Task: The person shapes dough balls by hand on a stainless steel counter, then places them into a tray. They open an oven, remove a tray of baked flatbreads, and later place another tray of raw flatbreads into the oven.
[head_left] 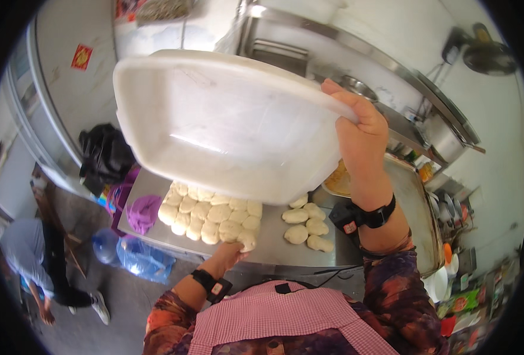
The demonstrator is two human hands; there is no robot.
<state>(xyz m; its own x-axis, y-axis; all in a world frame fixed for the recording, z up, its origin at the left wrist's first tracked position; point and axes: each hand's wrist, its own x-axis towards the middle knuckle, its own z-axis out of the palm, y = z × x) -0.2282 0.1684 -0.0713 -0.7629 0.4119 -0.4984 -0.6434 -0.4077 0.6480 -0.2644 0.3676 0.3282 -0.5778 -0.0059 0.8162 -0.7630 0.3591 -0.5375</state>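
Observation:
My right hand [365,133] grips the rim of a large white plastic tub [232,118] at its right end. The tub is held up and tilted, its inside facing me, and no contents show in it. Below, rows of pale dough pieces [208,214] lie packed together on the metal table [268,253]; the tub hides their far side. My left hand [227,258] is at the near right corner of this batch, its fingers closed on a dough piece [247,239]. Several separate dough pieces [316,227] lie to the right.
A worn baking tray [413,204] runs along the right side, beside a pan of yellowish food [337,182]. A purple bag [144,213] lies at the table's left end. On the floor are large blue water bottles [146,260]. Another person [28,251] bends down at far left.

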